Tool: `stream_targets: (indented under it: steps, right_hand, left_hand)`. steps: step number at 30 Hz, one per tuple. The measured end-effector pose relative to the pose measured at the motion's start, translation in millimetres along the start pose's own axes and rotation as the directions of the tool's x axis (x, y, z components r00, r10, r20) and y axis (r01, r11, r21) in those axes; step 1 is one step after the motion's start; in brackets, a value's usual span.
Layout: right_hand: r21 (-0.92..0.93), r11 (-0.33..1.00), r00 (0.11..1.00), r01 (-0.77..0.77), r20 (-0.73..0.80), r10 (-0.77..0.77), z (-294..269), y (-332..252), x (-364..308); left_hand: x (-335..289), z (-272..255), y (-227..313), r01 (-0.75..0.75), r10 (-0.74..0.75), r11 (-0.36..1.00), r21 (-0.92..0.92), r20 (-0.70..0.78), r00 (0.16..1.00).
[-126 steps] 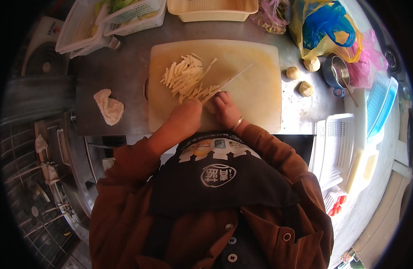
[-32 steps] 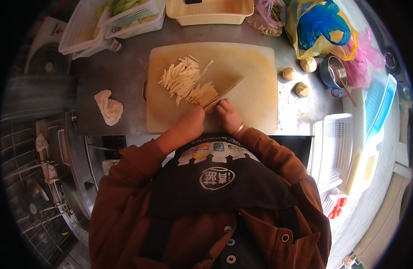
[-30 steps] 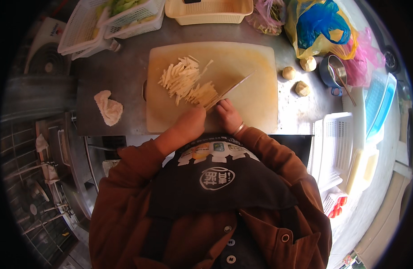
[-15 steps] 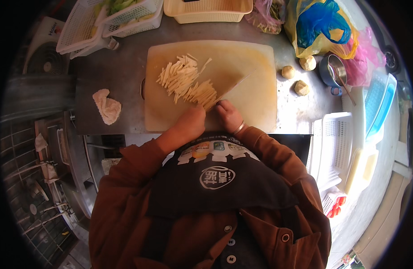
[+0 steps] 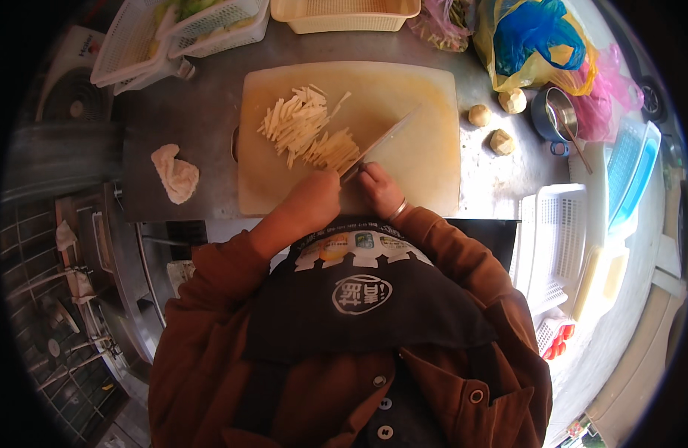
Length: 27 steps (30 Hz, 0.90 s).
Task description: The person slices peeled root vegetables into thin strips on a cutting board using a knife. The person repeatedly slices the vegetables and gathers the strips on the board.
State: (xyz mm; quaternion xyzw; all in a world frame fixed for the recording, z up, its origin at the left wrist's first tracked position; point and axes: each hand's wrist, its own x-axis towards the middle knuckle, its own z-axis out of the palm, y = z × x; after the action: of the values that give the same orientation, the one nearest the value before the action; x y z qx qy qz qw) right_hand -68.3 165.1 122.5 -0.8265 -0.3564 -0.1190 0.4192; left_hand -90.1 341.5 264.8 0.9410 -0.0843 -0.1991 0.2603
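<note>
My left hand (image 5: 316, 200) is wrapped around the handle end of a kitchen knife (image 5: 391, 133). The blade points up and to the right over a pale cutting board (image 5: 426, 175). Close against the blade's right side, my right hand (image 5: 381, 191) has its fingers curled down. Whatever those fingers press on is hidden. Left of the blade lies a neat row of thin potato strips (image 5: 332, 151), with a looser heap of cut strips (image 5: 293, 122) beyond it. Several peeled potatoes, one of them the nearest potato (image 5: 502, 142), sit on the metal table right of the board.
A crumpled cloth (image 5: 176, 175) lies left of the board. White baskets with greens (image 5: 217, 33) and a cream basket (image 5: 347, 22) stand at the back. Plastic bags (image 5: 538, 45) and a metal bowl (image 5: 550, 112) with a stick-like utensil are at right, above white crates (image 5: 556, 239).
The knife has tilted, so more of its blade face shows. My left hand has moved slightly left. My right hand stays nearly in place, and the whole view has shifted a little.
</note>
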Motion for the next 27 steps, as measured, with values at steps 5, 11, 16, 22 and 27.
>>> stream_targets:
  steps: [5,11,16,22,27]
  right_hand:
    - [0.005,1.000,1.000,0.015,0.001,-0.015,-0.4,-0.1,1.0]
    - [-0.011,1.000,0.999,0.022,-0.024,-0.023,-0.1,-2.2,3.0]
    - [0.020,0.999,0.999,-0.043,0.025,0.043,1.3,-1.2,-0.8]
    - [0.089,0.996,1.000,0.021,0.019,-0.022,-1.6,-15.4,8.8]
    - [0.087,0.993,0.995,0.076,0.058,-0.081,20.3,-8.1,48.3]
  left_hand:
    - [4.6,2.3,0.9,-0.034,0.033,0.999,-0.024,-0.026,0.999]
    - [-1.5,-14.7,8.9,0.013,-0.013,1.000,-0.016,-0.009,1.000]
    - [-0.9,-5.3,2.5,0.030,-0.030,0.999,-0.020,0.001,1.000]
    - [5.6,19.4,-20.5,-0.024,0.017,0.998,-0.066,-0.115,0.993]
    - [7.9,-6.8,-48.2,0.018,-0.041,0.995,-0.093,-0.245,0.969]
